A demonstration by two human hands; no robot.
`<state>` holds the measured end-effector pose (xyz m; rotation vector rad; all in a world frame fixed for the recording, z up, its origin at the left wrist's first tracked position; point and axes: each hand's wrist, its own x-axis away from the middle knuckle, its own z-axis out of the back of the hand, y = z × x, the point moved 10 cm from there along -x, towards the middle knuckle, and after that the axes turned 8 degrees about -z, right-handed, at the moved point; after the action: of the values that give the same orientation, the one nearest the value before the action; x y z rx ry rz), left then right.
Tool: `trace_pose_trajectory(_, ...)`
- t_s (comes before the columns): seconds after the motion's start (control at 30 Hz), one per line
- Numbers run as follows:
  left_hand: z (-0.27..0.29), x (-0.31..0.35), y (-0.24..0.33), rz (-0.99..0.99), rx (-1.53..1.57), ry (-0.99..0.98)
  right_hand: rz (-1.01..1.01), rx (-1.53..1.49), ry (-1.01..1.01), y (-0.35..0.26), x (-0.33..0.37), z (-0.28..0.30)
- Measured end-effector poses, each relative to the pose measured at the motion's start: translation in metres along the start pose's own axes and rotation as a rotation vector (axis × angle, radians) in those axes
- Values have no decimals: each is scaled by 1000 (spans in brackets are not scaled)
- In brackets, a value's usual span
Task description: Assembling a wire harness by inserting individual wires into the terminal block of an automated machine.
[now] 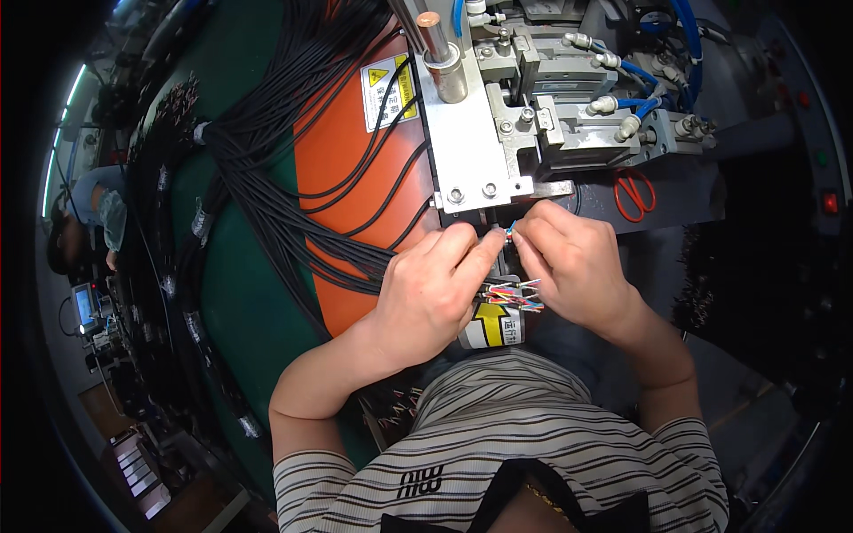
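Observation:
My left hand (433, 289) is closed around black cables, finger and thumb pinched near the cable ends at the machine's front edge. Just opposite, my right hand (573, 262) pinches the thin coloured wires (509, 234) at a cable's end; the fingertips hide much of them. Below and between my hands, several more stripped ends with multicoloured wires (515, 298) stick out past my left hand. Their black cables (346, 262) run back to the left in a loose bundle. Right above my fingers stands a metal machine (466, 142) with a pale plate and bolts.
An orange surface (342, 169) with a yellow-and-white warning label (388, 93) lies under the cables, beside a green mat (244, 311). Pneumatic cylinders (582, 133) with blue hoses are at upper right. Red-handled scissors (633, 195) lie right of the machine. Another person (93, 200) is at far left.

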<state>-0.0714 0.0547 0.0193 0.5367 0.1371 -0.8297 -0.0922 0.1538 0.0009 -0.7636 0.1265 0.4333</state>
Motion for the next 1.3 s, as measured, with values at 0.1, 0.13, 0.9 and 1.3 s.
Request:
trace_pose_trajectory(0.1,-1,1,0,-13,-3,9,21,9,41,-2,0,2)
trace_pose_trajectory(0.13,-1,2,1,-19,4,15,21,22,37,-2,0,2)
trace_pose_trajectory(0.9,-7,-10,18,-121,-206,-102,0,52,-122,7,-6,-6)
trace_pose_trajectory(1.3,21,26,-24,85,3,91,-190,-262,-101,29,-7,-9)
